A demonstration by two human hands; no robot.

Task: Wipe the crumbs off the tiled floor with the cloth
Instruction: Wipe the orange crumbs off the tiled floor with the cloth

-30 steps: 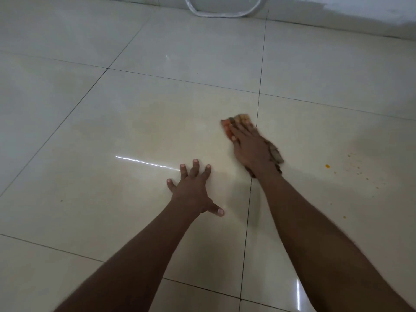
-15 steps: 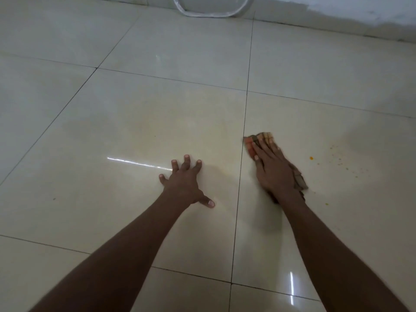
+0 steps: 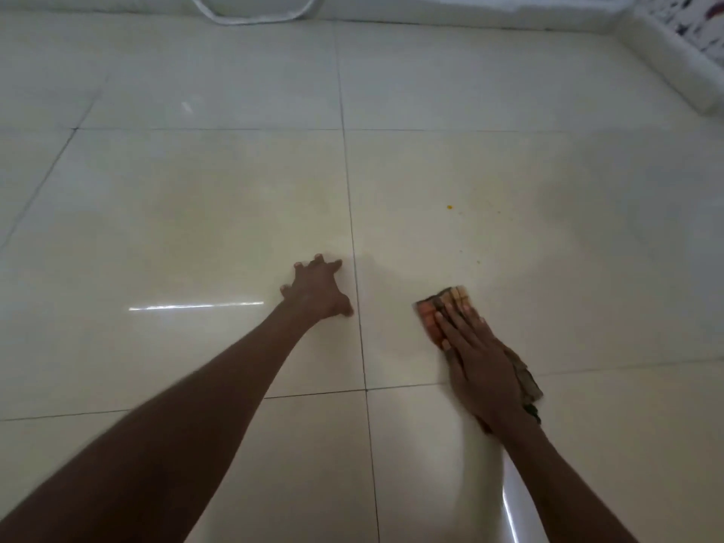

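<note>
An orange and brown cloth (image 3: 433,313) lies flat on the cream tiled floor (image 3: 196,213), and my right hand (image 3: 476,362) presses it down with straight fingers. Part of the cloth sticks out from under the hand on the right. A few small orange crumbs (image 3: 449,207) are scattered on the tile beyond the cloth. My left hand (image 3: 317,288) rests on the floor with fingers spread, just left of a grout line and apart from the cloth.
A white looped cable or hose (image 3: 250,15) lies by the far wall. A white ledge with a patterned surface (image 3: 674,60) runs along the upper right. Dark grout lines cross the glossy tiles.
My right hand has dragged the cloth toward me and to the right, across the grout line. The view has shifted, so the crumbs now lie ahead of the cloth. The left hand stays planted.
</note>
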